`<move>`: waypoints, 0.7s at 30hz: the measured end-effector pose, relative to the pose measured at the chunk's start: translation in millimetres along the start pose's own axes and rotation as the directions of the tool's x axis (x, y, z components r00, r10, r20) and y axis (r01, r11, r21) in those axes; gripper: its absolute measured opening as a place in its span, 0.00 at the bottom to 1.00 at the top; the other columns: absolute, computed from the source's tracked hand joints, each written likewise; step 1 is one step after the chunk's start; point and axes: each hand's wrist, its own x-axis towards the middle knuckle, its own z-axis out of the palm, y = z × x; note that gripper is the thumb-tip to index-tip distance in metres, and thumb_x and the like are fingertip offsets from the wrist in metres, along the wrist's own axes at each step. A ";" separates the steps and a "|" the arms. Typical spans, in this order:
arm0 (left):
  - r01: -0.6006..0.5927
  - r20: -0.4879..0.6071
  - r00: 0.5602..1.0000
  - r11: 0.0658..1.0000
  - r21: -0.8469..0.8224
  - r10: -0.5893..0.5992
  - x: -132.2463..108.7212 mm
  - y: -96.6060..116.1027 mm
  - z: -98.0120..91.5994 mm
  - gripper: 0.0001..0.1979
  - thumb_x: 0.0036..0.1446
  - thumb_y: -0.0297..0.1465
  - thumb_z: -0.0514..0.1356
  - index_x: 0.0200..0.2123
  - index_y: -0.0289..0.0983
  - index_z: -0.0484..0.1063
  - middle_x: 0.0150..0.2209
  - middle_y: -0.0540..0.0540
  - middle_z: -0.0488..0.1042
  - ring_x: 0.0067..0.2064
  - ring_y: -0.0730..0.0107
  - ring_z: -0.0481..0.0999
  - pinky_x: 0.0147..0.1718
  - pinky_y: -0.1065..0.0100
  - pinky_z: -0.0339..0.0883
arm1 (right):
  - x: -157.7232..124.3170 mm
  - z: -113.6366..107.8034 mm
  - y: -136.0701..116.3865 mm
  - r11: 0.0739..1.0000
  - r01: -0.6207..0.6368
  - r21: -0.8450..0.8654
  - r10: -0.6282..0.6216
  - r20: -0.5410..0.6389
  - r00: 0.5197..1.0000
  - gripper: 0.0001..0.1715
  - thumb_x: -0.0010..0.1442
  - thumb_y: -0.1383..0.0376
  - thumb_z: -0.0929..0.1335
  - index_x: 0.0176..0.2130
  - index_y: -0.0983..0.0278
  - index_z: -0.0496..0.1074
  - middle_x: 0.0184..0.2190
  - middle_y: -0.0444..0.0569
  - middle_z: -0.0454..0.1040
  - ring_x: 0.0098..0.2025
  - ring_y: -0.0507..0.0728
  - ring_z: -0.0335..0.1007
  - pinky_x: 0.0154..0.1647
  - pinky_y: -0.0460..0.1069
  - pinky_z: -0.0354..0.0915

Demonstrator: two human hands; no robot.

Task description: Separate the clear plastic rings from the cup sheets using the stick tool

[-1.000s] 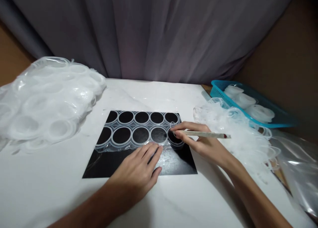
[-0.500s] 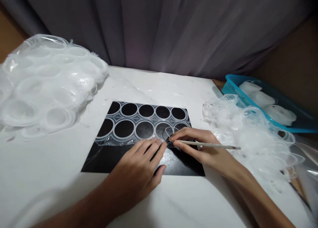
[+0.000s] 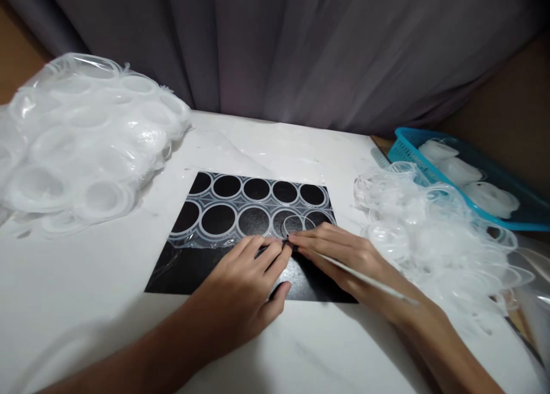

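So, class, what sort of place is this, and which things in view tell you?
Probably a makeshift workspace, perhaps in a home: a dark curtain hangs just behind a white table, a black mat lies on it, and a blue basket stands at the right.

The person's left hand (image 3: 251,276) rests on a black mat (image 3: 180,274), fingertips at the edge of a ring-patterned plastic sheet (image 3: 236,203). The right hand (image 3: 344,253) pinches a white stick (image 3: 369,278) close by, a thin loop (image 3: 293,216) at its fingertips. Over to the left sits a bagged heap of rings (image 3: 86,136); to the right, loose rings (image 3: 429,233) lie beside a blue basket (image 3: 410,148).
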 end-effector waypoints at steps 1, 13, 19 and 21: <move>0.004 0.004 1.000 1.000 -0.025 -0.004 0.6 -1.3 -0.5 0.20 0.70 0.31 0.56 0.61 0.30 0.70 0.54 0.40 0.76 0.54 0.51 0.73 0.56 0.51 0.67 | -1.4 2.1 0.6 0.998 0.045 -0.052 -0.045 0.015 0.999 0.23 0.75 0.70 0.64 0.65 0.60 0.70 0.58 0.55 0.78 0.56 0.60 0.76 0.55 0.58 0.74; -0.027 -0.029 0.999 0.995 -0.092 0.024 2.6 -10.1 -1.6 0.18 0.68 0.32 0.58 0.58 0.32 0.71 0.53 0.39 0.75 0.54 0.49 0.72 0.55 0.50 0.71 | -3.5 16.3 7.8 0.980 0.024 -0.198 -0.026 -0.005 1.000 0.28 0.76 0.70 0.61 0.71 0.60 0.63 0.66 0.55 0.72 0.60 0.62 0.74 0.64 0.65 0.66; -0.025 0.015 1.000 0.993 -0.117 0.027 4.9 -12.6 -4.1 0.19 0.67 0.33 0.60 0.59 0.33 0.70 0.52 0.39 0.74 0.51 0.49 0.72 0.52 0.48 0.73 | 2.3 23.7 0.5 0.970 -0.242 -0.012 0.236 -0.162 0.958 0.16 0.74 0.64 0.67 0.56 0.50 0.79 0.57 0.43 0.80 0.56 0.58 0.76 0.57 0.57 0.70; -0.020 0.025 0.999 0.993 -0.119 0.023 4.4 -12.9 -4.0 0.19 0.67 0.33 0.60 0.59 0.34 0.70 0.51 0.40 0.74 0.51 0.50 0.72 0.50 0.49 0.73 | 2.8 27.9 -1.1 0.956 -0.293 0.015 0.290 -0.199 0.936 0.14 0.73 0.62 0.69 0.54 0.49 0.80 0.55 0.42 0.81 0.56 0.58 0.77 0.55 0.55 0.72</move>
